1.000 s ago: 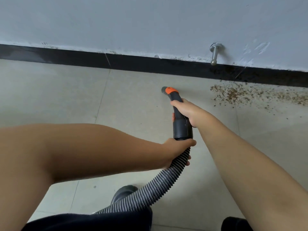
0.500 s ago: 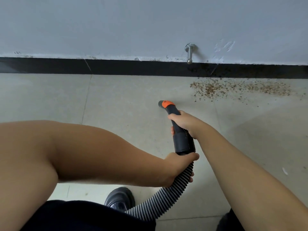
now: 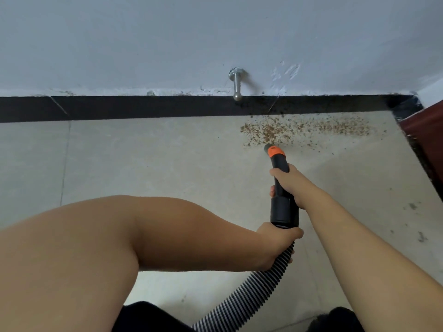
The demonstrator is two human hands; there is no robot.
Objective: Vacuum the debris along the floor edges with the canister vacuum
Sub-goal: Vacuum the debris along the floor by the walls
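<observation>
Debris [image 3: 304,130]: brown granular scatter on the tile floor [image 3: 167,164], in a band running left to right along the far edge, just in front of the black baseboard [image 3: 119,107]; densest at its left end, thinning toward the right corner. A few specks sit on the baseboard face itself. Nozzle [image 3: 273,149], orange-collared, sits at the near-left margin of the band, tip at or just above the floor; contact cannot be confirmed from this view. Right hand [image 3: 290,188] wraps the black wand below the collar, fingers curled round it. Left hand [image 3: 278,245] grips the ribbed hose [image 3: 251,295] where it meets the wand cuff, fingers closed around it. Hose trails near and left, out of frame at the bottom; the canister is not in view. Metal door stop [image 3: 236,86] projects from the wall [image 3: 143,44] above the left end of the band. Dark red panel [image 3: 426,130] at the far right, possibly a door. Small dark marks on the floor to the near right. Progress, judged: the floor to the left along the baseboard shows no scatter, while the band ahead looks nearly whole, so this patch is barely started. Remaining: sweep rightward along the edge to the corner, and take the specks against the baseboard.
</observation>
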